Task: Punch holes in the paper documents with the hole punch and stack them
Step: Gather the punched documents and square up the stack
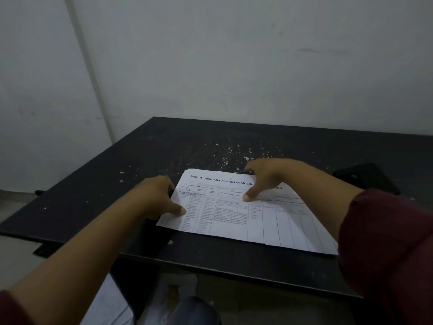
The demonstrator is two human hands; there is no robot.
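Note:
A stack of white printed paper documents [257,221] with a table grid lies on the dark table [164,148] near its front edge. My left hand [157,195] holds the stack's left edge, thumb on top and fingers curled at the side. My right hand [264,177] holds the far top edge, thumb pressed on the top sheet and fingers over the back edge. A black angular object [365,178], possibly the hole punch, sits on the table to the right, behind my right forearm; it is too dark to tell for certain.
The table top is scuffed with white flecks and stands against a pale wall [234,55]. More white paper [110,301] lies low at the left, by my lap. A small black item [44,250] lies on the floor at the left.

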